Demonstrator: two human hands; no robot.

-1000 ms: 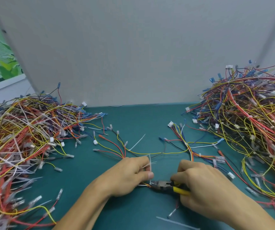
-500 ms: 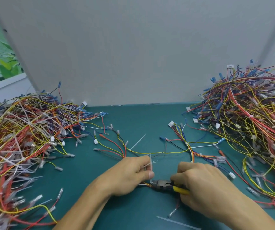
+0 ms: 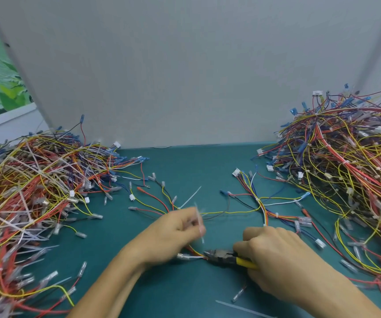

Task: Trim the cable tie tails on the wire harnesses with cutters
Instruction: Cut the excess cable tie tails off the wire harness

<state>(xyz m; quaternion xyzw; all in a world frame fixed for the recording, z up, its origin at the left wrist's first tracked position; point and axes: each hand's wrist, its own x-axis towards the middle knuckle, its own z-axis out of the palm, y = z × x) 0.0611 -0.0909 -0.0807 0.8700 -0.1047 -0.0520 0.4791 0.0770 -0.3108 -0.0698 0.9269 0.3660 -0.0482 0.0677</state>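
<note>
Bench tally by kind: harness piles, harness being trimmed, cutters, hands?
Harness piles: 2, left pile, right pile
Harness being trimmed: 1
Cutters: 1
Hands: 2, left hand pinching tie tail, right hand
Total: 6

Teal table (image 3: 196,161) bearing two wire harness piles (image 3: 35,191)

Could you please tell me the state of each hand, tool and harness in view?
left hand, pinches a blurred white tie tail.
right hand, grips the cutters.
cutters, jaws look closed, tip at the harness wires.
harness, spread flat on the mat, one long tail untrimmed.
loose tail, lying on mat.
</note>
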